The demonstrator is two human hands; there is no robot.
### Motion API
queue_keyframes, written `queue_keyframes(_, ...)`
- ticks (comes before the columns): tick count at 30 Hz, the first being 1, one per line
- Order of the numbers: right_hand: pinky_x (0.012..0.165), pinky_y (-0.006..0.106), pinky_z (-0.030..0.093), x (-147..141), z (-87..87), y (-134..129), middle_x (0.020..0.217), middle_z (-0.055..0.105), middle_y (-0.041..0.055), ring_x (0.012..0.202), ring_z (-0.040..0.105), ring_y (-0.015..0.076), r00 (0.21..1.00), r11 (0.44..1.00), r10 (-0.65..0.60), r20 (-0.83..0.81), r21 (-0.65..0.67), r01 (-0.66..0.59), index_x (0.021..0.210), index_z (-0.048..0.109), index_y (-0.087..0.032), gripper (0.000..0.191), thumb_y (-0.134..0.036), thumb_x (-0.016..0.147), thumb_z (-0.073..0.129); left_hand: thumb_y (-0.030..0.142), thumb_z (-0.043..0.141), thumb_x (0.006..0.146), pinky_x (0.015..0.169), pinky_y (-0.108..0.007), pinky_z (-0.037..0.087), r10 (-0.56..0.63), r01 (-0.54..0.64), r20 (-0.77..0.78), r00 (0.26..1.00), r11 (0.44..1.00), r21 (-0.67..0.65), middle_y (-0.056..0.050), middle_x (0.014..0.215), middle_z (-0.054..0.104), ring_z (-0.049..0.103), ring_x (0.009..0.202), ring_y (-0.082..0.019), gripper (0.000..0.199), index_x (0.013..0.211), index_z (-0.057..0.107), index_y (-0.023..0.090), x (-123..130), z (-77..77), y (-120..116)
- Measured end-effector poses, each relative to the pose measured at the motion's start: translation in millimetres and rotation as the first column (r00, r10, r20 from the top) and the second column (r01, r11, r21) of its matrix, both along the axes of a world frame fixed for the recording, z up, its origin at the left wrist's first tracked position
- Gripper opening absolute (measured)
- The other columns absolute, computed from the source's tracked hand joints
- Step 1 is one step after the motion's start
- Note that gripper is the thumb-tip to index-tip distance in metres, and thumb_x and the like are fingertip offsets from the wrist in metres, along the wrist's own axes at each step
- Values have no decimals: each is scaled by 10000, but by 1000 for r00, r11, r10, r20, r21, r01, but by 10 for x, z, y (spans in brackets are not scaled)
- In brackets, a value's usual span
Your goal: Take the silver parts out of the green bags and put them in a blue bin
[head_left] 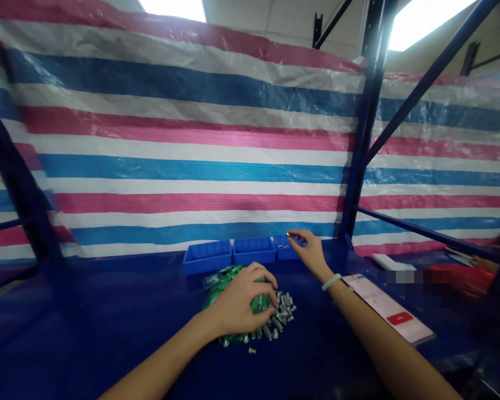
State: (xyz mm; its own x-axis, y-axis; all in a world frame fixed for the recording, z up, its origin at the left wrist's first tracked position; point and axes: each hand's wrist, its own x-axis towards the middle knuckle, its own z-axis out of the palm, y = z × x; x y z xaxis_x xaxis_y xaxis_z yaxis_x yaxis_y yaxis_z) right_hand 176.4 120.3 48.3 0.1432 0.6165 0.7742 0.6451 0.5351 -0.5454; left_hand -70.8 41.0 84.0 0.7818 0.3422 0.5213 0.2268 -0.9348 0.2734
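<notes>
Hands (239, 303) (310, 253) apart (right pinching a bolt (289, 235))

A plastic tarpaulin (191, 139) fills the far side with wide horizontal stripes of pink, white and blue. Dark navy steel rack posts (369, 100) cross it at the right. The bench (87, 328) is deep royal blue, and three brighter blue plastic trays (207, 256) sit in a row at its far edge. Near the middle lies a glossy green plastic bag (219, 291) beside a heap of silver-grey bolts (282, 316). A small silver piece (288, 235) glints at the fingertips of the right hand (310, 254). Further right, a phone (385, 305) shows a pale pink screen with a red button (400, 318).
</notes>
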Motion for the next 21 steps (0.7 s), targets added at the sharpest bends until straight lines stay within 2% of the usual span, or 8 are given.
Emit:
queue_keyframes(4, 868, 483, 425, 254, -71, 206, 968, 682, 142, 940, 572, 304, 984, 986, -164, 73, -9, 165, 999, 678, -145, 345, -378, 752, 618, 157, 732, 653, 916, -439, 383, 36, -16, -268, 963, 997, 79, -6, 924, 587, 550, 910, -221, 124, 731, 684, 240, -40, 19, -67)
queue_keyframes(7, 936, 505, 369, 334, -129, 212, 1107, 626, 170, 1087, 503, 335, 965, 971, -239, 112, -5, 241, 1043, 658, -142, 372, -375, 755, 623, 173, 780, 607, 865, -409, 401, 82, -44, -331, 940, 992, 121, -1, 898, 567, 545, 913, -235, 164, 725, 697, 250, -45, -2, -79)
queue_keyframes(9, 931, 500, 370, 347, -144, 178, 1108, 616, 165, 1093, 492, 331, 957, 963, -265, 120, -6, 268, 1051, 651, -154, 343, -367, 790, 585, 183, 793, 597, 834, -380, 407, 73, -27, -335, 940, 989, 142, -1, 878, 563, 546, 906, -232, 159, 707, 698, 248, -35, -19, -77)
queue_keyframes(16, 914, 472, 381, 261, -100, 71, 1049, 608, 154, 1056, 512, 324, 971, 972, -231, 63, -20, 232, 874, 702, -172, 234, -356, 799, 579, 213, 784, 651, 789, -355, 408, 67, 24, -356, 932, 969, 245, -22, 902, 590, 543, 901, -232, 164, 775, 678, 215, 18, -81, -105)
queue_keyframes(19, 926, 469, 375, 210, -61, 29, 1019, 626, 141, 1043, 524, 316, 987, 986, -162, -1, -32, 162, 831, 702, -180, 215, -362, 780, 597, 214, 740, 723, 804, -346, 411, 17, 58, -341, 940, 976, 208, -23, 941, 607, 552, 923, -221, 91, 778, 668, 215, 29, -101, -89)
queue_keyframes(21, 891, 451, 406, 160, -33, -9, 1003, 642, 126, 1020, 540, 303, 993, 994, -100, -63, -55, 96, 841, 692, -187, 230, -386, 778, 595, 215, 712, 760, 842, -343, 413, -26, 63, -268, 963, 989, 132, -20, 977, 618, 558, 944, -205, 87, 833, 666, 228, 36, -116, -47)
